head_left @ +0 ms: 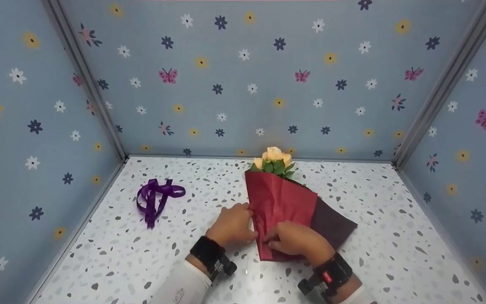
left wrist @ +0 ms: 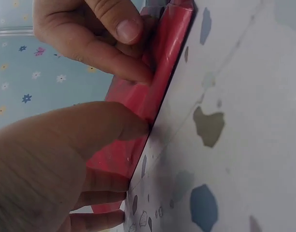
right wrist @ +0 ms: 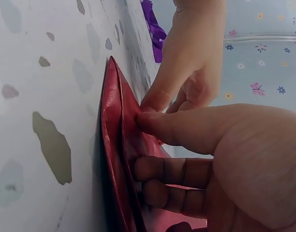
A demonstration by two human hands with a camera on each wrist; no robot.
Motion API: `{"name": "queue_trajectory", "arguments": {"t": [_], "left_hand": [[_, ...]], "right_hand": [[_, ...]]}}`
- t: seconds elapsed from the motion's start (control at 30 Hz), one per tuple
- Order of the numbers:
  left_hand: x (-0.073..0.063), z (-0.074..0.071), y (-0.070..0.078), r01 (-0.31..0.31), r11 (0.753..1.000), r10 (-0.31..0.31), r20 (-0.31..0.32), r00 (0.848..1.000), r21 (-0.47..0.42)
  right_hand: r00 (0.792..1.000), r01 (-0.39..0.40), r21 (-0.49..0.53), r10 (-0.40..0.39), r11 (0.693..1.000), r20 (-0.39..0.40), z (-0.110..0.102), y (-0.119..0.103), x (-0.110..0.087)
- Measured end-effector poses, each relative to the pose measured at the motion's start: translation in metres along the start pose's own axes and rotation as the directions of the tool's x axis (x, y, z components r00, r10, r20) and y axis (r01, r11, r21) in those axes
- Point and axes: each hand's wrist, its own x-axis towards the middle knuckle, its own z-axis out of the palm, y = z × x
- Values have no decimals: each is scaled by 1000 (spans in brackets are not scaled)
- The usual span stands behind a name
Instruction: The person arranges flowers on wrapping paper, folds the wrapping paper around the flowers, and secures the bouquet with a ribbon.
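Note:
A bouquet of pale peach roses (head_left: pixel 273 154) with green leaves lies on the table, its lower part covered by red wrapping paper (head_left: pixel 287 196). A dark sheet (head_left: pixel 331 221) sticks out from under the red paper at the right. My left hand (head_left: pixel 233 223) rests along the left edge of the red paper, its thumb and fairly straight fingers touching that edge in the left wrist view. Over the lower part of the paper, my right hand (head_left: pixel 295 240) has its fingers curled and pinches the folded layer near the left edge. The stems are hidden inside the wrapping.
A loosely looped purple ribbon (head_left: pixel 152 202) lies on the left side of the speckled white table (head_left: pixel 209 179). Blue panels (head_left: pixel 243 84) with printed flowers and butterflies enclose the table at the back and both sides.

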Motion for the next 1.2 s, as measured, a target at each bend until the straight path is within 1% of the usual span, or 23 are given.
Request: {"name": "queue_trajectory", "arguments": {"t": [0.13,0.23,0.33,0.43,0.57,0.77,0.9,1.03,1.13,1.2], "left_hand": [[-1,0,-2,-12,1000,12,8,1000,7],[-2,1,-2,-20,1000,20,17,1000,23],[-2,2,-3,-32,998,31,21,999,46],[-2,4,-5,-36,998,35,21,999,58],[0,7,-8,-13,999,12,15,1000,49],[1,8,-12,19,998,-19,6,1000,57],[-1,6,-11,22,999,-23,41,999,44],[-3,2,-10,-5,1000,4,88,996,12],[-3,1,-12,-24,1000,24,108,994,0],[-3,1,-13,-25,1000,26,124,992,-8]], "right_hand": [[1000,11,38,-11,999,6,0,1,1],[1000,27,57,-27,998,-4,0,2,1],[999,29,17,-29,999,-29,1,3,1],[998,4,-40,-7,999,-56,3,4,0],[996,-23,-86,15,996,-89,6,6,1],[992,-27,-117,12,993,-125,9,9,5],[990,-42,-105,28,994,-135,11,10,6],[988,-51,-86,38,995,-149,14,9,8],[987,-51,-78,38,996,-157,16,8,8],[987,-44,-74,31,996,-160,16,7,9]]}}
